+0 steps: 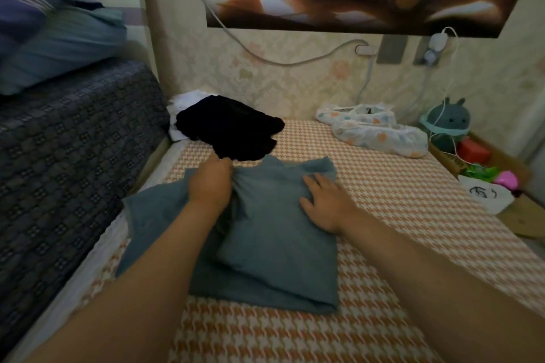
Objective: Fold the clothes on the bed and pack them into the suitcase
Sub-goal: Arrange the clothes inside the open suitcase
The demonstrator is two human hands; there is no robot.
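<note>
Two hands meet mid-frame. The left hand (211, 183) has its fingers curled, bunching the upper edge of the blue-grey top (274, 244). The right hand (324, 203) presses flat on it, fingers straight and spread. The top lies partly folded on the orange-checked bed sheet (383, 215). Just above it, a black garment (233, 130) lies over a white garment (185, 103).

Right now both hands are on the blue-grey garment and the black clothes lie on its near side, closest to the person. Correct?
Not quite. The head view shows the black clothes beyond the blue-grey garment, toward the wall. Both the left hand and right hand are on it.
</note>
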